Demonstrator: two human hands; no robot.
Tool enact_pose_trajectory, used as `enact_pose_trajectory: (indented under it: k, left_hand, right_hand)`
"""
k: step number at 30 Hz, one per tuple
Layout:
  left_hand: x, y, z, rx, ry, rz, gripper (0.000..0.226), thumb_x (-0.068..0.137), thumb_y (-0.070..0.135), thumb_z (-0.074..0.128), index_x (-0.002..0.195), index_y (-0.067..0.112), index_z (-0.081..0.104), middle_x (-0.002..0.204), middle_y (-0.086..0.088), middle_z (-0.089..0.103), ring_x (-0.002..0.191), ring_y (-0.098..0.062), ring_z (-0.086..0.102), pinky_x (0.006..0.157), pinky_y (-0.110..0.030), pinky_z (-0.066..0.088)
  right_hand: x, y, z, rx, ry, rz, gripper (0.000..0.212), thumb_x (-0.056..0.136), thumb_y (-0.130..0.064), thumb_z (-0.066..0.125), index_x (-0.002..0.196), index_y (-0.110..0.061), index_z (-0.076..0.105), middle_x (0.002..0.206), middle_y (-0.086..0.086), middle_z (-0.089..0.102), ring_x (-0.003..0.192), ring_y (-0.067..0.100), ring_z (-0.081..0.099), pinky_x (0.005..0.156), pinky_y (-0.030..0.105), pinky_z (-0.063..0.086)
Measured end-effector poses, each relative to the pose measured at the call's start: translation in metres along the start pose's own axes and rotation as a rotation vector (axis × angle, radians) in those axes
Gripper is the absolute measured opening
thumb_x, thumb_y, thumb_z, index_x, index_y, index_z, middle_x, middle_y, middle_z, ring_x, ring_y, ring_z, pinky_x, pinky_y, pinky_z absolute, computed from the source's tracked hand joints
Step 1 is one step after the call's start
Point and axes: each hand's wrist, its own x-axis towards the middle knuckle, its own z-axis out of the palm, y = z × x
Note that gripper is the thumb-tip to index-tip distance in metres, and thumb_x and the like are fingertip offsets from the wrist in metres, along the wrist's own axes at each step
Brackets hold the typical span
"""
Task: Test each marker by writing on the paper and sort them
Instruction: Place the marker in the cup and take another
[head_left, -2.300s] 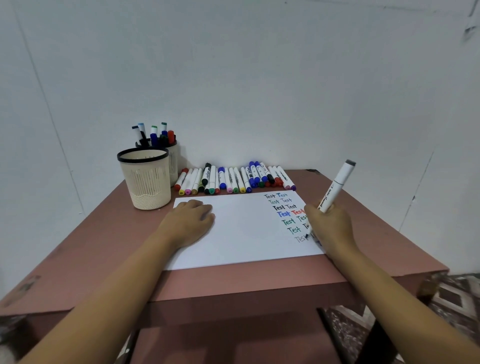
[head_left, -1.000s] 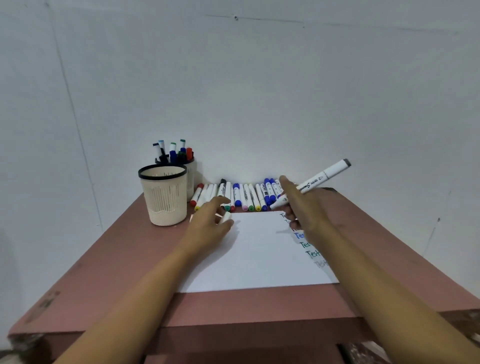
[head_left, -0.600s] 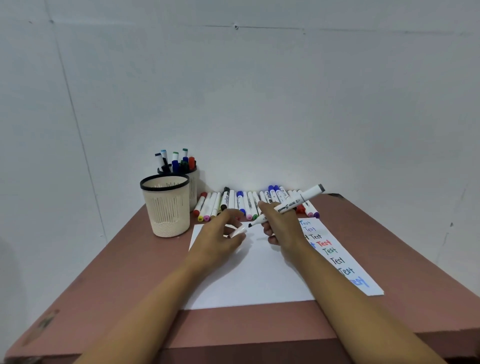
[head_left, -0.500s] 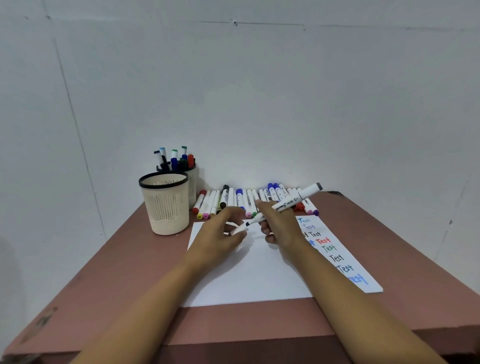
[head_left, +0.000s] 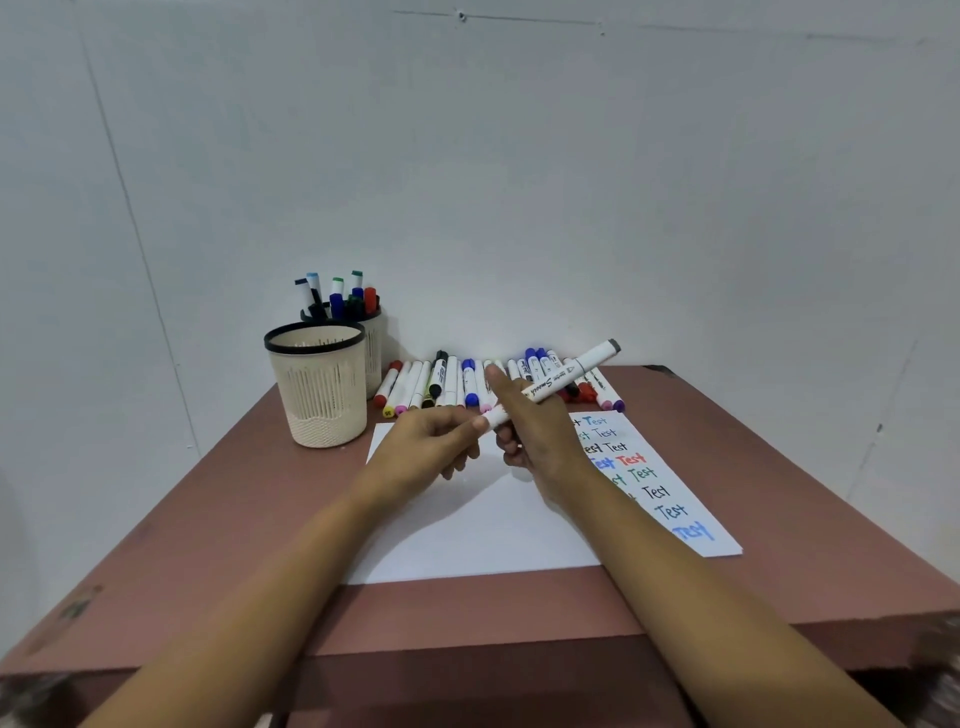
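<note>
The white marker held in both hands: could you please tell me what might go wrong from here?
1. The left hand pinches the cap end of the white marker, which the right hand holds; a cap not pushed home may let the tip dry out.
2. The right forearm passes over the Test words on the paper; fresh ink could smear.
3. The marker's raised end hangs above the row of loose markers; a swing might scatter them.

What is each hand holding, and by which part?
One white marker: the right hand grips its middle, the left hand pinches its near end.
</note>
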Motion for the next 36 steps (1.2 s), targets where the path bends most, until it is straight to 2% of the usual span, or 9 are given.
enact_pose_trajectory:
  k: [3, 9, 21, 23, 27, 29, 31, 34, 36]
  left_hand:
    - [0.001, -0.002, 0.001, -0.086, -0.004, -0.036, 0.019, 0.093, 0.019, 0.055, 0.081, 0.009, 0.067, 0.057, 0.004, 0.049, 0.053, -0.009, 0.041, 0.052, -0.022, 0.037]
    - [0.001, -0.003, 0.007, -0.144, -0.044, -0.027, 0.014, 0.092, 0.012, 0.056, 0.080, 0.005, 0.057, 0.052, 0.010, 0.050, 0.050, -0.005, 0.043, 0.052, -0.019, 0.039]
    - [0.004, -0.004, 0.010, -0.279, -0.035, -0.029, 0.016, 0.093, 0.007, 0.054, 0.077, 0.005, 0.055, 0.054, 0.002, 0.049, 0.050, -0.008, 0.043, 0.050, -0.019, 0.037]
    - [0.005, -0.003, 0.008, -0.266, -0.005, -0.049, 0.013, 0.091, 0.009, 0.057, 0.079, 0.005, 0.058, 0.055, 0.002, 0.052, 0.051, -0.008, 0.046, 0.051, -0.020, 0.040]
    - [0.007, -0.001, 0.002, -0.328, 0.113, -0.109, 0.011, 0.089, 0.011, 0.061, 0.079, 0.006, 0.062, 0.057, 0.001, 0.052, 0.053, -0.009, 0.048, 0.054, -0.021, 0.045]
    - [0.009, 0.001, -0.003, -0.454, 0.192, -0.122, 0.012, 0.090, 0.008, 0.059, 0.077, 0.007, 0.061, 0.054, 0.002, 0.051, 0.053, -0.010, 0.047, 0.051, -0.018, 0.045]
    - [0.010, 0.004, -0.011, -0.557, 0.308, -0.110, 0.011, 0.090, 0.007, 0.058, 0.079, 0.007, 0.059, 0.056, 0.002, 0.051, 0.054, -0.010, 0.048, 0.051, -0.019, 0.049]
    - [0.010, 0.004, -0.023, -0.504, 0.439, -0.004, 0.005, 0.091, 0.007, 0.057, 0.088, 0.004, 0.055, 0.075, -0.004, 0.059, 0.067, -0.010, 0.062, 0.067, -0.023, 0.057]
    - [0.010, 0.007, -0.028, -0.368, 0.472, 0.056, 0.006, 0.092, 0.010, 0.058, 0.095, 0.005, 0.056, 0.084, -0.004, 0.061, 0.076, -0.011, 0.065, 0.072, -0.027, 0.057]
  right_hand:
    - [-0.002, 0.000, 0.002, -0.017, 0.046, -0.002, 0.046, 0.095, -0.048, 0.049, 0.061, -0.018, 0.041, 0.045, -0.007, 0.031, 0.036, 0.004, 0.027, 0.037, 0.016, 0.023]
    - [-0.002, 0.005, 0.006, 0.048, 0.090, 0.018, 0.037, 0.094, -0.026, 0.041, 0.059, -0.017, 0.035, 0.039, -0.008, 0.025, 0.033, 0.006, 0.019, 0.035, 0.016, 0.018]
    - [0.001, 0.007, 0.014, 0.095, 0.157, 0.016, 0.035, 0.091, -0.017, 0.039, 0.057, -0.017, 0.031, 0.037, -0.009, 0.026, 0.031, 0.006, 0.021, 0.034, 0.016, 0.019]
    - [0.002, 0.007, 0.012, 0.066, 0.135, 0.010, 0.038, 0.094, -0.021, 0.041, 0.057, -0.018, 0.031, 0.038, -0.009, 0.025, 0.031, 0.005, 0.021, 0.034, 0.016, 0.018]
    - [0.005, 0.005, 0.006, -0.017, 0.040, 0.036, 0.044, 0.092, -0.049, 0.054, 0.060, -0.021, 0.046, 0.046, -0.008, 0.031, 0.039, 0.006, 0.026, 0.041, 0.018, 0.022]
    - [0.007, 0.003, 0.002, 0.019, 0.026, 0.044, 0.042, 0.088, -0.059, 0.053, 0.073, -0.021, 0.057, 0.055, -0.005, 0.044, 0.049, 0.009, 0.039, 0.051, 0.022, 0.033]
    - [0.013, 0.000, -0.003, 0.125, 0.107, 0.062, 0.043, 0.090, -0.061, 0.047, 0.088, -0.020, 0.061, 0.066, -0.001, 0.054, 0.062, 0.013, 0.051, 0.062, 0.029, 0.044]
    - [0.024, 0.002, -0.016, 0.070, 0.358, 0.065, 0.033, 0.099, -0.038, 0.039, 0.099, -0.013, 0.061, 0.079, 0.002, 0.055, 0.078, 0.019, 0.052, 0.068, 0.031, 0.044]
    - [0.027, 0.012, -0.020, -0.219, 0.421, -0.023, 0.024, 0.097, -0.020, 0.037, 0.083, -0.012, 0.056, 0.071, 0.002, 0.049, 0.077, 0.021, 0.046, 0.061, 0.029, 0.037]
